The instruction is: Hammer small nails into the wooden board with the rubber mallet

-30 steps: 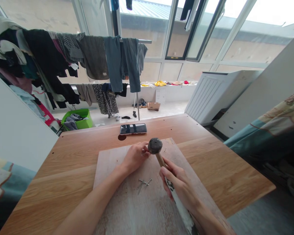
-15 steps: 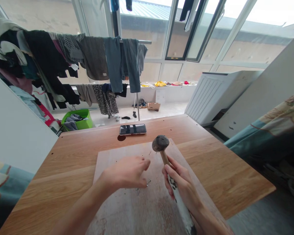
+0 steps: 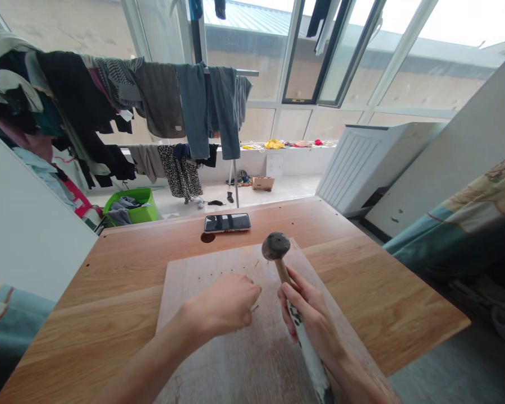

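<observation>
My right hand grips the wooden handle of a hammer, whose dark round head is held above a pale wooden board on the table. My left hand is curled, fingers down, over the loose nails lying on the board. Only the tip of one nail shows beside its fingers. Whether the fingers hold a nail is hidden. Small nail holes dot the board's far part.
A black phone lies at the table's far edge beside a round hole. Beyond are a rack of hanging clothes, a green basket and a white cabinet. Patterned fabric lies to the right.
My left hand left the spot under the hammer head and came back toward me onto the loose nails, closing over them. The hammer rose slightly and shifted right.
</observation>
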`<state>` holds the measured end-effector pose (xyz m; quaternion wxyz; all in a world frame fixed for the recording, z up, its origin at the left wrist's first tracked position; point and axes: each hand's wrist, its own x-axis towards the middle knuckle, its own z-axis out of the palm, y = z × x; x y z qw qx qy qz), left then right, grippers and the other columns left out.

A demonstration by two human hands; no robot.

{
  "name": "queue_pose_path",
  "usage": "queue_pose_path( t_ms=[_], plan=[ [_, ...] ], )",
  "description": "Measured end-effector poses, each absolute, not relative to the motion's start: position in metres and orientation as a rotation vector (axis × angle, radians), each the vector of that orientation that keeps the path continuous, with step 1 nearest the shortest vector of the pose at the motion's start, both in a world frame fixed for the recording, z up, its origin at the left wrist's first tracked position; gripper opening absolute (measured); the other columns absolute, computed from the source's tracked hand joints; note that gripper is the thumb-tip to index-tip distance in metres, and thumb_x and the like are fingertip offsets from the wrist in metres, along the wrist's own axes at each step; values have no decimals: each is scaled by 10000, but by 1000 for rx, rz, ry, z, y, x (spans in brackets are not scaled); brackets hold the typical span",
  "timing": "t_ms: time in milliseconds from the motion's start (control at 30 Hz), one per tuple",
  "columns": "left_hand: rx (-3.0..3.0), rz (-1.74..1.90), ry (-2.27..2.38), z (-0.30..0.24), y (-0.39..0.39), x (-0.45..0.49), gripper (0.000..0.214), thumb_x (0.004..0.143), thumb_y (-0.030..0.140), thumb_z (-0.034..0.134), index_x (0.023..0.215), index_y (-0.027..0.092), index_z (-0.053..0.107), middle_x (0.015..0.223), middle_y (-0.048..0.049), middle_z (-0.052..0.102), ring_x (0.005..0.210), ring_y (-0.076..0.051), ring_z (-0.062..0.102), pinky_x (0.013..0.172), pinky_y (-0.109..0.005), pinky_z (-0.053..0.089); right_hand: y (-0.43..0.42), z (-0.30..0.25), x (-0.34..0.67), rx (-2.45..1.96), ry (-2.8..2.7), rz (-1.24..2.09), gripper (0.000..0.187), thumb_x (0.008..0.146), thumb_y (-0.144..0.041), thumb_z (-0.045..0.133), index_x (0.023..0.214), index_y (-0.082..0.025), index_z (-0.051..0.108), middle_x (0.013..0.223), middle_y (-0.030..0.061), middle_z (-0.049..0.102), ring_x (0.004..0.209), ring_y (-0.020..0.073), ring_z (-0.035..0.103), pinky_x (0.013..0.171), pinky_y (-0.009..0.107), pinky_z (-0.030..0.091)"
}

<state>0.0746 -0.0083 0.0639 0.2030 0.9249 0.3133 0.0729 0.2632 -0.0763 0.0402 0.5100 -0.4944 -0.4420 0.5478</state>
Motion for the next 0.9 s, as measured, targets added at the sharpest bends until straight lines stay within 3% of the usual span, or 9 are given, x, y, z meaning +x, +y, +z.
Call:
queue_pose_path(
  t_ms=[200,367,567,900],
  plan=[
    [2291,631,867,56,34,62,160,817,105,596,881,202,706,923,-28,697,762,-154,628,697,-255,472,-77,41,263,-1201,-1052,1314,538,930,-494,624,1339,-150,563,651,-83,508,333,41,422,282,150,373],
    [2041,798,970,27,53,54,128,819,156,604,854,172,726,800,-18,725,712,-144,624,689,-251,493,-77,41,263,-1188,-1067,1296,511,940,-483,615,1324,-148,574,666,-78,513,334,37,426,286,148,377],
    [1841,876,882,25,51,57,154,841,247,641,903,145,739,851,-61,759,783,-171,693,782,-294,561,-76,41,262,-1189,-1055,1285,541,937,-490,612,1357,-152,570,667,-74,519,330,43,432,280,153,359],
    [1866,844,955,10,49,55,151,830,294,692,894,161,726,816,-42,760,735,-158,679,709,-259,540,-77,36,263,-1173,-1037,1309,564,932,-488,623,1394,-170,562,677,-70,525,345,45,442,285,152,368]
  ],
)
